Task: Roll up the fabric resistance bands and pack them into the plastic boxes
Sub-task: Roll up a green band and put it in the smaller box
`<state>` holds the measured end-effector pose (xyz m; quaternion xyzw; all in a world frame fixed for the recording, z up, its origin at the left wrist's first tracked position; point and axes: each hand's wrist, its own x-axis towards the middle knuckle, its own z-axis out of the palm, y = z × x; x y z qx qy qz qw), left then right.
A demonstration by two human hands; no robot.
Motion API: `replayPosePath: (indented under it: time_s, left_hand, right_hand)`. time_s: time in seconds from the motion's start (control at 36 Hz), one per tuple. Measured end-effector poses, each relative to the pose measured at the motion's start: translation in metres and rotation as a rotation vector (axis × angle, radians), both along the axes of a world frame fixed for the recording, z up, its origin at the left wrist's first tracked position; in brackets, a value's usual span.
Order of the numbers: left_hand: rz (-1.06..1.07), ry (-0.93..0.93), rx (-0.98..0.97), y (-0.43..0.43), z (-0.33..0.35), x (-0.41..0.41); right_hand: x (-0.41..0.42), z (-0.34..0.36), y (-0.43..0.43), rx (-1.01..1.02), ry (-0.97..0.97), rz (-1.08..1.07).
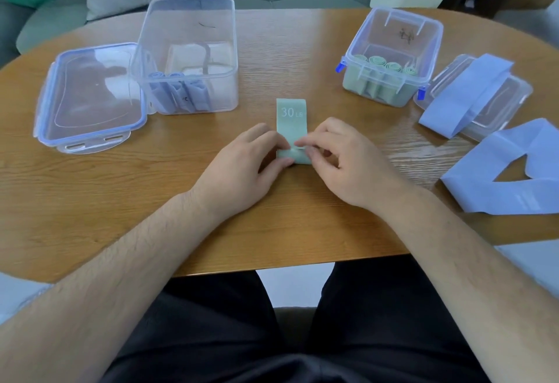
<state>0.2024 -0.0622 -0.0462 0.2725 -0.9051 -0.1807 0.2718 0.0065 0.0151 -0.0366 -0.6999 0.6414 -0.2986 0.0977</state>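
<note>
At table centre, both the left hand [248,168] and right hand [341,165] pinch the near end of the green band [291,122], rolling just begun; next, roll evenly toward twelve o'clock.

Wooden table [302,50] holds large box [193,50], small box [393,35], lid [90,95] — green band [291,116] (marked 30 LB), blue band [484,195].
</note>
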Motion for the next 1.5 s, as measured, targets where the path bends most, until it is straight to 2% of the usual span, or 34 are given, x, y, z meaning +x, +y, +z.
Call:
replayPosePath:
  time_s: [0.14,0.28,0.44,0.58,0.92,1.33,1.42,1.5]
  left_hand:
    - [0.001,0.001,-0.017,-0.008,-0.001,-0.005]
    - [0.018,-0.027,-0.034,-0.013,0.0,-0.008]
    - [-0.021,-0.071,-0.073,-0.017,0.004,-0.006]
    - [0.01,-0.044,-0.027,-0.023,0.001,-0.007]
    - [0.034,-0.033,-0.056,-0.029,-0.001,-0.014]
    - [0.057,-0.026,-0.19,-0.039,0.001,-0.025]
    - [0.069,-0.032,-0.229,-0.041,0.0,-0.027]
    - [0.087,-0.034,-0.217,-0.044,-0.002,-0.029]
  right_hand:
    - [0.001,0.0,0.004,-0.098,0.004,0.022]
    - [-0.009,-0.002,0.0,-0.06,0.06,0.038]
    - [-0.012,-0.003,-0.011,-0.022,0.033,0.003]
    - [-0.008,-0.003,-0.016,-0.027,0.02,0.013]
    - [-0.018,0.001,-0.03,-0.004,0.027,0.015]
    - [-0.016,0.005,-0.044,-0.035,0.053,-0.052]
    - [-0.016,0.006,-0.047,-0.034,0.106,-0.067]
    - [-0.012,0.009,-0.047,-0.022,0.248,-0.062]
